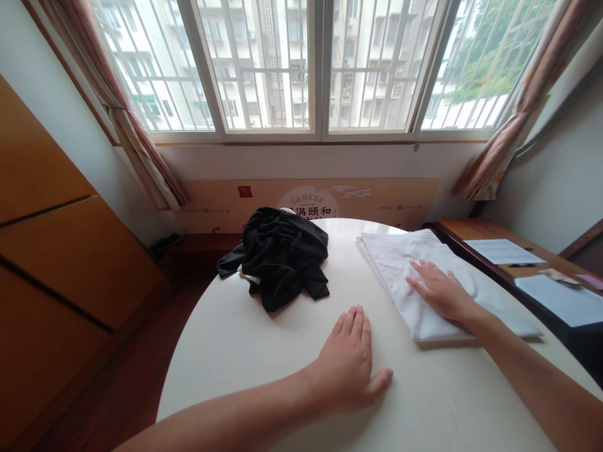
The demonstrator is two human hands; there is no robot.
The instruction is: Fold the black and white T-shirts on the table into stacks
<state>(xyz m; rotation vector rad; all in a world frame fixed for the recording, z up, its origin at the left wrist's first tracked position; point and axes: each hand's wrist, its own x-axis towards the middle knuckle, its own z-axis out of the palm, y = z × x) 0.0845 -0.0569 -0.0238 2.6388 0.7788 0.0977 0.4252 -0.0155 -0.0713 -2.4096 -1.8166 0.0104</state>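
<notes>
A folded white cloth (424, 314), perhaps a garment, lies flat on the right side of the round white table (226, 364). My right hand (440, 292) rests on top of it with the fingers spread. On the bare tabletop in front of me is my left hand (351, 355), palm down, fingers stretched out and thumb apart, holding nothing. Beyond it, at the back left of the table, sits a crumpled heap of black cloth (285, 257), touched by neither hand. A small pale patch shows at the heap's lower left edge.
A wooden desk (452, 232) to the right bears papers (504, 251) and a dark pen (522, 265). An orange-brown cabinet (51, 270) stands at the left. Behind the table, a printed cardboard panel (211, 194) leans below the barred window (268, 69), which has tied curtains (136, 144).
</notes>
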